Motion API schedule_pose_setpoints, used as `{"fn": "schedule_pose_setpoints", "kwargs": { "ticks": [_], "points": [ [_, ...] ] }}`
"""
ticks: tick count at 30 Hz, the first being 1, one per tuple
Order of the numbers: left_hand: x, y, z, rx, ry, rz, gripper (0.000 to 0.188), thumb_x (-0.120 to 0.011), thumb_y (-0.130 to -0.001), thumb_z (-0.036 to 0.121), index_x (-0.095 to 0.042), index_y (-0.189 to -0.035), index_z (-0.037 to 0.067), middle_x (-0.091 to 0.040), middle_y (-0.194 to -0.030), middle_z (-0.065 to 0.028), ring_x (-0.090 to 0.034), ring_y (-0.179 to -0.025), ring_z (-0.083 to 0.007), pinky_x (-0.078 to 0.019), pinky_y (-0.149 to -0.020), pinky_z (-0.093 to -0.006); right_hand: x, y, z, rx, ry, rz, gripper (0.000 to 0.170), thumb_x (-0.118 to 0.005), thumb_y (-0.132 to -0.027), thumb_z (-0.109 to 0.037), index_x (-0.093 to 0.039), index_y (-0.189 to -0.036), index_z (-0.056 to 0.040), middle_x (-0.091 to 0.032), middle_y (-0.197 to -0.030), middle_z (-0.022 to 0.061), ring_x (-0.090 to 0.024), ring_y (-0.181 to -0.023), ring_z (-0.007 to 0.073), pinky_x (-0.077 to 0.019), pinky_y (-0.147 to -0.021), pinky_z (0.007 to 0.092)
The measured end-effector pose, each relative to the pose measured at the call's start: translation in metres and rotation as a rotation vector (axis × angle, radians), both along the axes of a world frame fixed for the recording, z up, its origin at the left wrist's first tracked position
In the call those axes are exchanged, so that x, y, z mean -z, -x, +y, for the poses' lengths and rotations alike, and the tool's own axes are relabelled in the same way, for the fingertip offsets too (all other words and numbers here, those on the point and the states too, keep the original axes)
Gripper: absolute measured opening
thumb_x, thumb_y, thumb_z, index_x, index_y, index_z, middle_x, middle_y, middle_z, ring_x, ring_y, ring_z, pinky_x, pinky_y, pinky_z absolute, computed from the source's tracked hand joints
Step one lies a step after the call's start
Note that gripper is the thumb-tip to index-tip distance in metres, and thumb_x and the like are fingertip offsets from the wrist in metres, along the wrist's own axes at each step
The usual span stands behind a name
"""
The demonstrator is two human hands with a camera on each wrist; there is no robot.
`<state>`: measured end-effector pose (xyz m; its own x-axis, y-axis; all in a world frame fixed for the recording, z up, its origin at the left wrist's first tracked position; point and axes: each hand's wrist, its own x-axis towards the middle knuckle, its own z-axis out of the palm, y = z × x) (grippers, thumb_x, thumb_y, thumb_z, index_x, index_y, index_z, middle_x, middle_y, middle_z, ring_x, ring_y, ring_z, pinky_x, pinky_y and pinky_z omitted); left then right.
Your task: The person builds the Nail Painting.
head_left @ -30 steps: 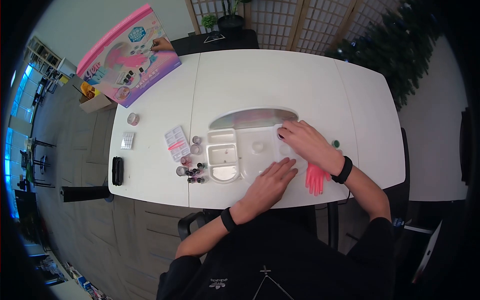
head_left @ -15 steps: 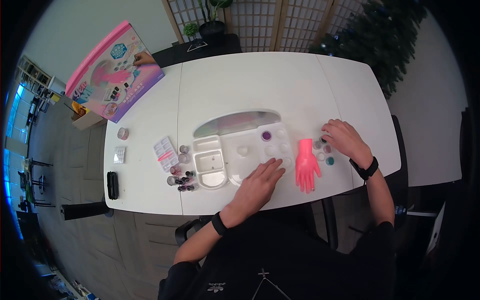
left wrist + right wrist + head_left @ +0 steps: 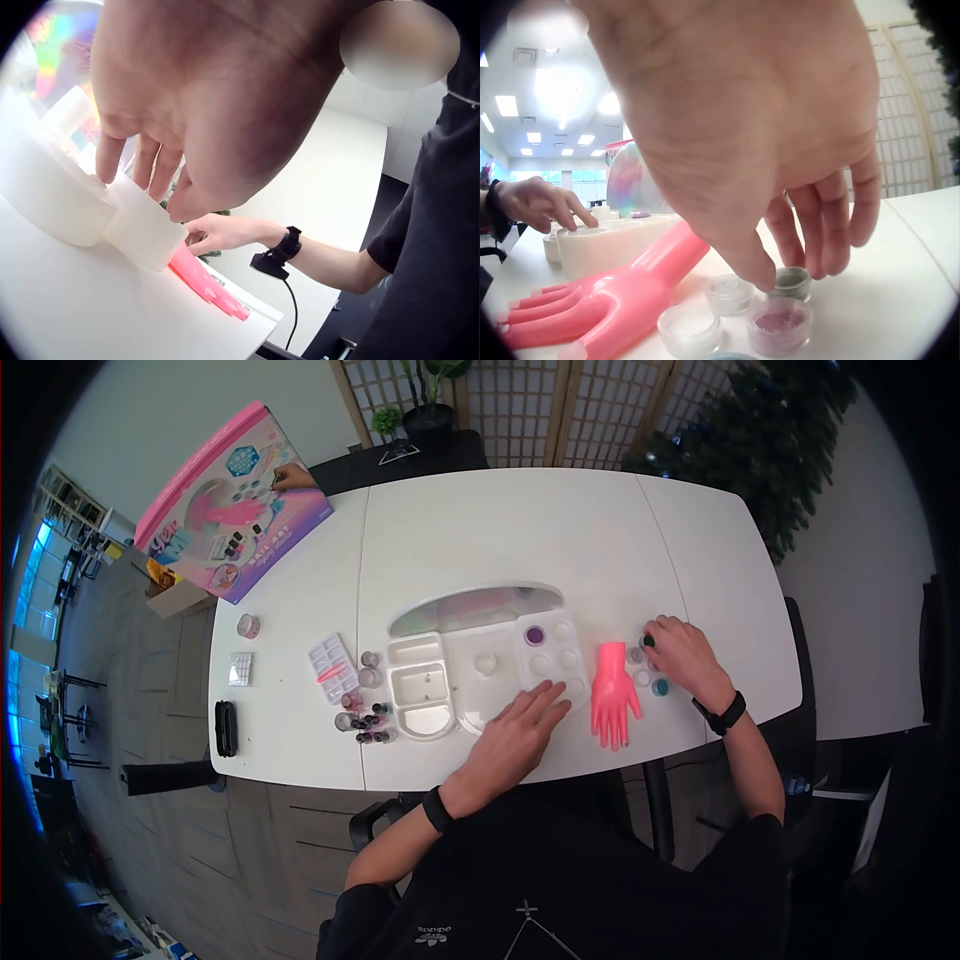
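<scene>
My right hand (image 3: 687, 656) is over a group of small round pots right of the pink model hand (image 3: 613, 695). In the right wrist view its thumb and fingers pinch a dark grey-green pot (image 3: 790, 284), beside a pink pot (image 3: 780, 327) and two pale pots (image 3: 689, 331). My left hand (image 3: 510, 742) rests with fingers extended on the lower right part of the white tray (image 3: 500, 630). A purple pot (image 3: 535, 635) sits in one of the tray's round wells.
Left of the tray are small bottles (image 3: 372, 737), clear pots (image 3: 369, 677) and a compartment case (image 3: 333, 668). A pink box (image 3: 235, 500) stands at the table's back left. A black case (image 3: 226, 729) lies at the left edge.
My right hand has left the tray for the pots at the right and has closed on the dark one. The purple pot is uncovered in its well. My left hand stays on the tray.
</scene>
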<state>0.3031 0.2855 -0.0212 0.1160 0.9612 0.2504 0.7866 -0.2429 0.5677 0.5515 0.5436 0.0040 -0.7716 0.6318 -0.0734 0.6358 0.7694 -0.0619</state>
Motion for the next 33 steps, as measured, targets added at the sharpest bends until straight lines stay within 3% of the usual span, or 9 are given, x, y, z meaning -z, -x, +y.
{"fn": "schedule_pose_setpoints", "kwargs": {
  "ticks": [2,5,8,11,15,21,24,33],
  "points": [
    [-0.001,0.0,-0.001,0.001,0.006,-0.001,0.047,-0.064,-0.096,-0.005,-0.065,-0.142,0.002,-0.056,-0.162,-0.0145,-0.057,-0.147,-0.039,-0.0541,-0.119,-0.0509,0.002,0.004,0.001,-0.007,-0.061,-0.034,0.021,-0.078,-0.092,-0.015,-0.072,-0.106,-0.0016,-0.071,-0.101,0.0133,-0.071,-0.097,0.0337,-0.0588,-0.086,0.047],
    [0.0,0.001,0.0,0.001,-0.004,-0.003,0.047,-0.064,-0.095,-0.006,-0.065,-0.142,0.002,-0.056,-0.162,-0.0151,-0.057,-0.147,-0.0391,-0.0538,-0.12,-0.0511,-0.02,0.022,0.0,0.011,-0.118,0.121,0.021,-0.078,-0.091,-0.016,-0.073,-0.107,-0.0018,-0.071,-0.102,0.0136,-0.071,-0.096,0.0333,-0.059,-0.087,0.0464],
    [0.0,0.001,-0.001,0.004,-0.02,0.001,0.048,-0.064,-0.094,-0.006,-0.065,-0.141,0.002,-0.056,-0.161,-0.0152,-0.058,-0.146,-0.0394,-0.0546,-0.118,-0.051,-0.054,0.058,-0.019,-0.099,-0.031,0.258,0.022,-0.077,-0.092,-0.015,-0.073,-0.109,-0.0019,-0.071,-0.103,0.0132,-0.071,-0.097,0.0324,-0.0586,-0.087,0.0455],
    [-0.001,0.001,-0.001,0.005,-0.004,-0.02,0.048,-0.063,-0.093,-0.007,-0.065,-0.141,0.002,-0.056,-0.161,-0.0149,-0.059,-0.145,-0.0392,-0.056,-0.116,-0.0506,-0.057,0.09,-0.037,-0.307,0.007,0.269,0.02,-0.076,-0.094,-0.015,-0.073,-0.11,-0.0021,-0.07,-0.103,0.0127,-0.07,-0.099,0.0314,-0.0579,-0.088,0.0445],
    [0.001,0.0,-0.001,-0.005,-0.016,-0.017,0.049,-0.063,-0.092,-0.008,-0.066,-0.14,0.001,-0.057,-0.16,-0.0143,-0.058,-0.146,-0.0379,-0.0569,-0.113,-0.0492,-0.036,0.115,-0.042,-0.426,-0.04,0.206,0.02,-0.076,-0.094,-0.015,-0.072,-0.109,-0.0018,-0.069,-0.105,0.0114,-0.069,-0.103,0.0292,-0.057,-0.089,0.0437],
    [0.002,0.0,-0.001,-0.01,-0.035,-0.006,0.049,-0.063,-0.091,-0.007,-0.065,-0.14,0.001,-0.057,-0.16,-0.0139,-0.056,-0.148,-0.0371,-0.0558,-0.115,-0.0474,-0.031,0.121,-0.042,-0.415,-0.058,0.044,0.026,-0.078,-0.095,-0.016,-0.074,-0.118,-0.0029,-0.071,-0.113,0.0112,-0.069,-0.11,0.0296,-0.056,-0.096,0.0438],
    [0.002,0.0,-0.001,-0.008,-0.027,-0.001,0.05,-0.063,-0.092,-0.007,-0.065,-0.141,0.001,-0.056,-0.161,-0.0138,-0.056,-0.148,-0.037,-0.0553,-0.116,-0.0474,-0.027,0.119,-0.04,-0.464,-0.096,0.143,0.018,-0.072,-0.09,-0.007,-0.072,-0.107,-0.0024,-0.068,-0.106,0.0117,-0.069,-0.105,0.0281,-0.056,-0.089,0.0429],
    [0.003,-0.001,-0.002,-0.009,-0.034,-0.005,0.049,-0.064,-0.092,-0.007,-0.065,-0.141,0.001,-0.056,-0.161,-0.0142,-0.054,-0.15,-0.0362,-0.0535,-0.119,-0.0475,-0.023,0.118,-0.041,-0.465,-0.105,0.105,0.017,-0.07,-0.089,-0.004,-0.072,-0.105,-0.0001,-0.068,-0.102,0.0139,-0.071,-0.102,0.0295,-0.0571,-0.089,0.0426]
  ]
}}
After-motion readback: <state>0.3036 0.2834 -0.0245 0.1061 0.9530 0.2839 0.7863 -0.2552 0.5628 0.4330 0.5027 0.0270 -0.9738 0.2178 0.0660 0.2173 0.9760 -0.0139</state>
